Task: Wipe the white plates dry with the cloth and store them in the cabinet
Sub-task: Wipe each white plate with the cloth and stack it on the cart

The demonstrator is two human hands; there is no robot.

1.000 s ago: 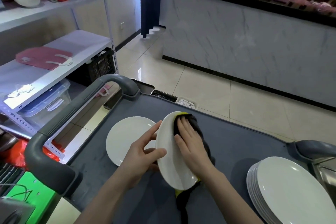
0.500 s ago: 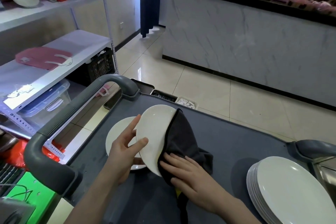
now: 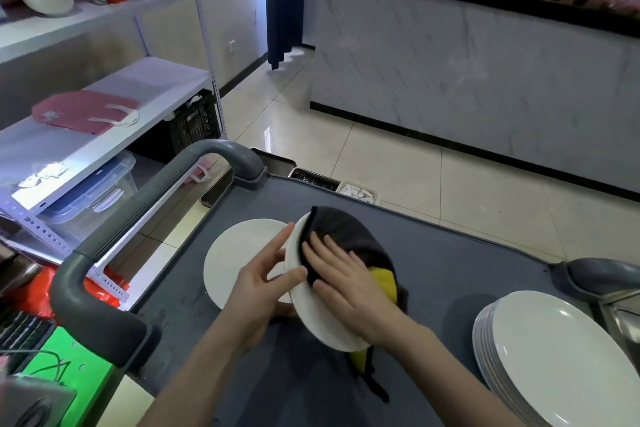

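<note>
White and round, the ceramic dinner plate [image 3: 325, 329] being dried stands tilted on edge over the middle of the grey plastic cart top [image 3: 450, 270] in the head view. The left grip [image 3: 263, 284], a bare hand, is clamped on the plate's left rim, thumb on the near face and fingers behind. The right grip [image 3: 349, 288] lies flat with straight fingers, pressing the dark cloth with a yellow underside [image 3: 346, 229] against the plate's face. Half a second ago that hand sat low at the plate's bottom edge. It has now swept up to the middle, so the wipe is probably mid-stroke rather than finished. A second white plate [image 3: 235, 253] lies flat near the cart's left edge, and a stack of white plates [image 3: 554, 357] sits at its near right corner. No cabinet shows, and no writing is legible.
</note>
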